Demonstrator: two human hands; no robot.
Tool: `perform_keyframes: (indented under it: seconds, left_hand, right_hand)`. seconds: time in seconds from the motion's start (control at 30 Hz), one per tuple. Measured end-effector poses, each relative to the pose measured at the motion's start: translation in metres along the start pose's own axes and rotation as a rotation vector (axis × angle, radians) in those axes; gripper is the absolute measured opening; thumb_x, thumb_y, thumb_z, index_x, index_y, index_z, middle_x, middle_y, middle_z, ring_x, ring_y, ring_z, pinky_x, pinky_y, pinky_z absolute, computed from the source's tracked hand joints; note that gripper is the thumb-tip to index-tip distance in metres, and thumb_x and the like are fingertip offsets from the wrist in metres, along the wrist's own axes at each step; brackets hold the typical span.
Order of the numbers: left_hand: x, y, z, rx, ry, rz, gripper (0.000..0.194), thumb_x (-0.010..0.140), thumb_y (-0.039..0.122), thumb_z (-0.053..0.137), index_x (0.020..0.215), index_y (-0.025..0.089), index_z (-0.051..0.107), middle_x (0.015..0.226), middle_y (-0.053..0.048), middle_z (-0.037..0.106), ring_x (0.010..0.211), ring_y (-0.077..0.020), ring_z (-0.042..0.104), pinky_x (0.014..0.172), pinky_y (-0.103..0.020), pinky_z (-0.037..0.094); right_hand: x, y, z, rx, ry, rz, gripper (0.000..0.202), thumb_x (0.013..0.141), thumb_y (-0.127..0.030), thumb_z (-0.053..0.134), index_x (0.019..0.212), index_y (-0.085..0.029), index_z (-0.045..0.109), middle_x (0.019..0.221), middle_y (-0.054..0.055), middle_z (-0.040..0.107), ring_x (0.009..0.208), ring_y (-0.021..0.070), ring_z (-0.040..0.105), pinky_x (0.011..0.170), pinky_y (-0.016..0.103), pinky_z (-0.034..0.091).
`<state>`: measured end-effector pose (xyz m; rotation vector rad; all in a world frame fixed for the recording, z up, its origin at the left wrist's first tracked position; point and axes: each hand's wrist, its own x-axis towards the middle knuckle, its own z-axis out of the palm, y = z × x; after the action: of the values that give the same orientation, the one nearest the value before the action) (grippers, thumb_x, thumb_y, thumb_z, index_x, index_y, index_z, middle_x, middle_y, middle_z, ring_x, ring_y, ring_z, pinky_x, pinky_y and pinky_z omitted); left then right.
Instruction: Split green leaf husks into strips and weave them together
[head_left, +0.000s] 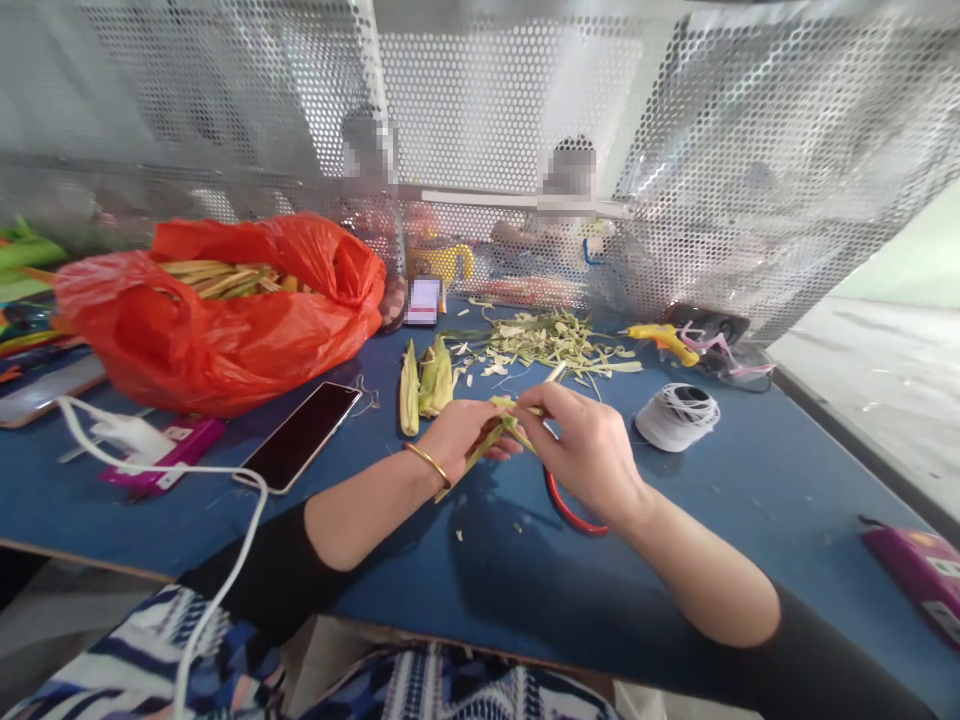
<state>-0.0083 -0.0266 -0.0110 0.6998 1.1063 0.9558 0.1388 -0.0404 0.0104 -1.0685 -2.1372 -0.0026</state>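
Observation:
My left hand point(469, 430), with a gold bangle at the wrist, is closed around a yellow-green husk strip point(480, 457) above the middle of the table. My right hand point(585, 435) pinches the upper end of the same piece, fingertips close to the left ones. The exact grip of the fingers is partly hidden. Beneath the right hand a red curved handle point(574, 510), perhaps of scissors, lies on the table. Two folded husk pieces point(436, 378) rest just beyond my left hand. A cone of white thread point(677, 417) stands to the right.
A red plastic bag point(247, 345) of dry strips fills the back left. Green trimmings point(551, 342) lie ahead. A phone point(304, 435), white cable point(259, 500) and purple power strip point(169, 455) are leftward. A yellow glue gun point(664, 340) lies back right, before a perforated metal screen point(487, 110).

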Motion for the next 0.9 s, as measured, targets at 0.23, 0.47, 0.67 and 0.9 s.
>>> perform_keyframes:
  seconds: [0.23,0.47,0.67,0.9]
  left_hand:
    - [-0.003,0.007,-0.001,-0.263,-0.014,0.067,0.023,0.087,0.009,0.053,0.072,0.011,0.07,0.059,-0.004,0.068,0.049,-0.0101,0.062,0.05,-0.019,0.052]
    - [-0.006,0.01,-0.004,-0.299,-0.135,0.056,0.023,0.074,0.0,0.056,0.081,0.013,0.074,0.068,-0.003,0.071,0.061,-0.0116,0.067,0.066,-0.023,0.056]
    - [-0.004,0.005,-0.004,-0.327,-0.182,0.141,0.008,0.07,0.005,0.07,0.072,0.013,0.072,0.066,-0.001,0.07,0.06,-0.009,0.064,0.065,-0.019,0.053]
    - [-0.002,0.004,-0.003,-0.325,-0.103,0.139,0.008,0.071,0.004,0.07,0.069,0.011,0.071,0.069,-0.003,0.072,0.058,-0.0077,0.061,0.06,-0.018,0.05]
  right_hand:
    - [-0.006,0.002,0.015,-0.299,0.21,-0.303,0.017,0.093,-0.018,0.052,0.077,-0.018,0.059,0.064,0.001,0.064,0.057,0.0139,0.052,0.06,0.027,0.033]
    - [-0.007,0.005,0.017,-0.346,0.178,-0.197,0.021,0.094,-0.019,0.047,0.076,-0.02,0.058,0.065,0.002,0.064,0.061,0.0157,0.053,0.065,0.029,0.033]
    - [-0.005,0.004,0.018,-0.442,0.14,-0.319,0.026,0.094,-0.017,0.045,0.071,-0.019,0.057,0.065,0.003,0.06,0.061,0.017,0.049,0.069,0.032,0.032]
    - [-0.006,0.006,0.024,-0.522,0.137,-0.399,0.024,0.096,-0.014,0.044,0.079,-0.018,0.061,0.071,0.003,0.062,0.066,0.0167,0.049,0.075,0.032,0.034]
